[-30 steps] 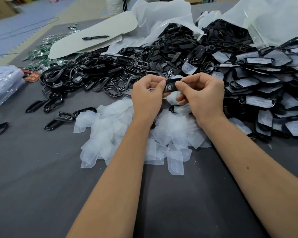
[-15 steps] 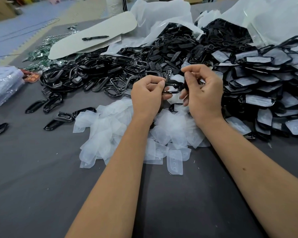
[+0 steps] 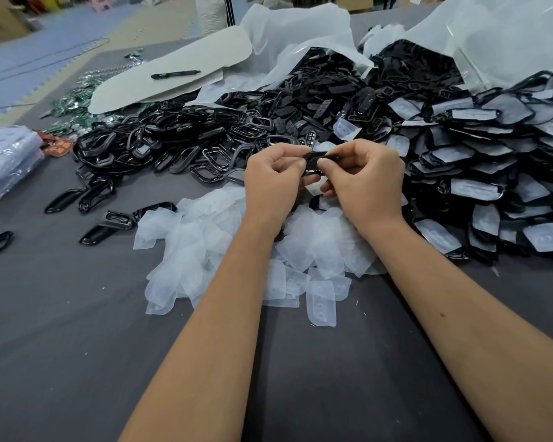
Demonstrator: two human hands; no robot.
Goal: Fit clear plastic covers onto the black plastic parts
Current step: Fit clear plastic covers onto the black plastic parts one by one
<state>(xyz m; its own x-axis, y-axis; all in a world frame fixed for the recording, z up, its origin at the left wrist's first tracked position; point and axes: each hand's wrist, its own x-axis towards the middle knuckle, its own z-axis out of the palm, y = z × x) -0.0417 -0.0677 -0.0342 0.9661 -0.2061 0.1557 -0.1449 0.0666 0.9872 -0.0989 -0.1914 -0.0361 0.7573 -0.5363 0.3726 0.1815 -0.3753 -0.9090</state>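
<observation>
Gray table [image 3: 61, 362] lies bare near the front edge. Big black heap [image 3: 205, 135] fills the back, and clear covers [image 3: 198, 247] sit in the middle. Left hand [image 3: 273, 183] and right hand [image 3: 366, 183] both pinch one black part [image 3: 315, 159] above the covers.

a: where r the hands?

b: both arms bare, reaching fwd from the bottom edge, forearms converging toward mid-frame. left hand [image 3: 273, 178] and right hand [image 3: 366, 180] raised side by side, nearly touching.

a: fingers?

b: curled on both. thumbs + fingertips turned inward, pinching one small black part [image 3: 316, 161] between them. backs of hands face the cam, wrists abt level.
</observation>
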